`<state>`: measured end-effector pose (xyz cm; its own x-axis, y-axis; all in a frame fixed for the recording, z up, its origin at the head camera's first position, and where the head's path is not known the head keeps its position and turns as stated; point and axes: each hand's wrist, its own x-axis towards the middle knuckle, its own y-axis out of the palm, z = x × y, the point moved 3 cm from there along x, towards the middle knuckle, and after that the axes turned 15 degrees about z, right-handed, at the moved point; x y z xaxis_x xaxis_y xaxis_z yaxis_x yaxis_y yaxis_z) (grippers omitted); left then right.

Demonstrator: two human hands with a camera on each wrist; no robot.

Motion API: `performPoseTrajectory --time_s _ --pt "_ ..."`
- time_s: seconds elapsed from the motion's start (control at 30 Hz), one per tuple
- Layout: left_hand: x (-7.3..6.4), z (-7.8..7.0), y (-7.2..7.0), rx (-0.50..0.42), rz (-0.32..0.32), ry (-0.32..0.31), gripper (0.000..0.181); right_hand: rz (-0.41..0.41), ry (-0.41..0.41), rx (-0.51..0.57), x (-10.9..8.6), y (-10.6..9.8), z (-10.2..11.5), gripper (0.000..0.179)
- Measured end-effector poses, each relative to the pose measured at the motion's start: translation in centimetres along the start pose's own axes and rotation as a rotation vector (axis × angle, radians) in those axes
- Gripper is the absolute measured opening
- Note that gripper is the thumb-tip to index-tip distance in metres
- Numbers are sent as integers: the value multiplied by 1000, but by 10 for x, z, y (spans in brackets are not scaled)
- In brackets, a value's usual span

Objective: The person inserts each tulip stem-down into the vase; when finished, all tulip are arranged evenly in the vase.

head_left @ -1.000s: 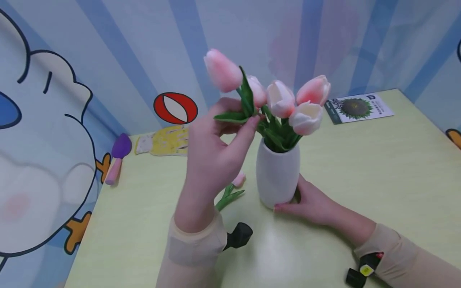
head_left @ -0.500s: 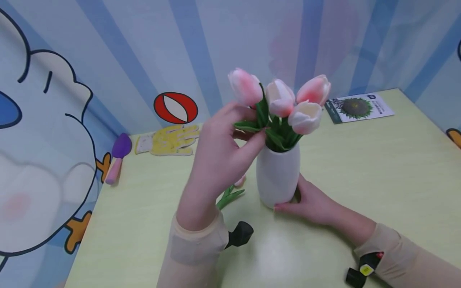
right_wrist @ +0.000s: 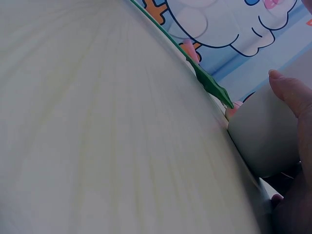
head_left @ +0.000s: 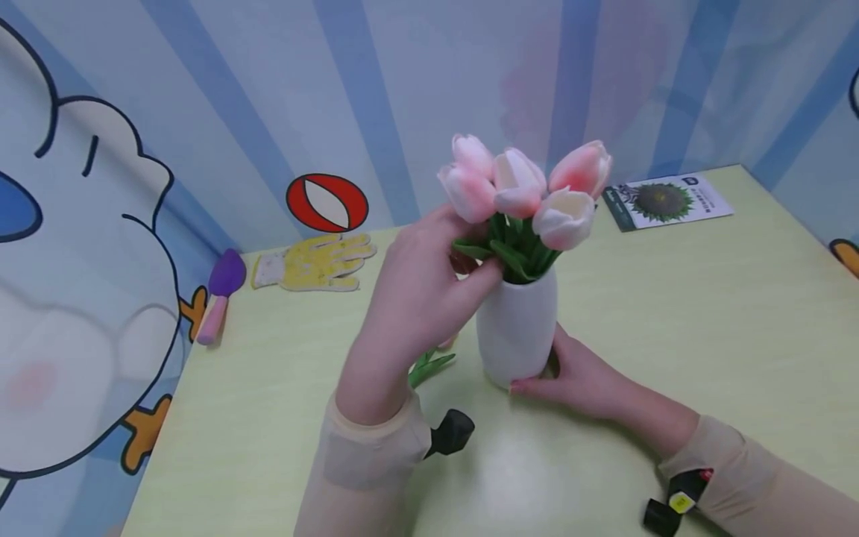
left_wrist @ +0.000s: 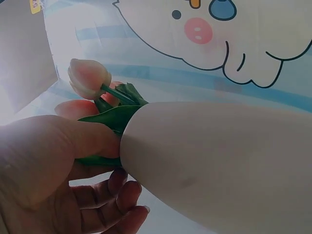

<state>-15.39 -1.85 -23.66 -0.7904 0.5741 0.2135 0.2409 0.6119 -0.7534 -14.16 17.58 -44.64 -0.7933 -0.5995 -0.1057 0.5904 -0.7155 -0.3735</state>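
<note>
A white vase point(head_left: 517, 328) stands upright on the table, holding several pink-and-white tulips point(head_left: 520, 183) with green leaves. At the left of its mouth, my left hand point(head_left: 423, 283) pinches the leafy stem of one tulip point(head_left: 466, 192) between thumb and fingers. In the left wrist view, the thumb point(left_wrist: 95, 139) lies against the leaves right by the vase rim. My right hand point(head_left: 590, 377) grips the base of the vase from the right. Behind my left wrist lies another tulip point(head_left: 429, 367), partly hidden, on the table.
On the far left of the table lie a purple trowel point(head_left: 221, 298) with a pink handle and a yellow glove point(head_left: 315, 262). A sunflower seed packet point(head_left: 667, 201) rests near the back edge at right. A cartoon-printed wall borders the table.
My left hand has moved down and right, lowering its tulip into the vase beside the others. The right hand has stayed at the vase base.
</note>
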Motion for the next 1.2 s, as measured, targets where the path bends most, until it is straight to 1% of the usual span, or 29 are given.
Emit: performPoseTrajectory --time_s 0.1,0.23,0.3,0.4,0.47,0.53,0.63,0.67,0.77,0.87,1.0,1.1,1.2 --pt "1 1 0 -6 10 -17 17 4 9 6 1 0 -1 96" --pt "3 3 1 -37 42 -41 16 6 -1 8 1 -1 0 96" --pt "4 4 1 -48 55 -43 15 6 -11 7 1 -1 0 95" --pt "3 5 0 -80 44 -33 14 10 -14 7 1 -1 0 94" --pt "2 5 0 -108 8 -2 9 11 -6 6 1 -1 0 95" --pt "1 4 0 -143 -53 45 6 13 0 7 1 0 0 96" --pt "1 4 0 -154 -149 127 10 13 6 7 1 0 -1 97" --pt "1 4 0 -156 -172 146 10 12 4 6 1 0 -1 96" --pt "2 3 -1 -158 -204 174 7 8 -8 -12 2 -1 1 96" --pt "2 2 -1 -202 -177 166 3 6 -22 -25 3 -2 3 95" --pt "-3 3 -2 -250 -122 116 5 15 -27 -12 5 0 2 95" --pt "-10 7 -3 -273 -94 96 14 21 -25 -6 4 2 -1 96" --pt "-20 13 -8 -295 -102 125 26 5 -15 -17 2 1 -4 96"
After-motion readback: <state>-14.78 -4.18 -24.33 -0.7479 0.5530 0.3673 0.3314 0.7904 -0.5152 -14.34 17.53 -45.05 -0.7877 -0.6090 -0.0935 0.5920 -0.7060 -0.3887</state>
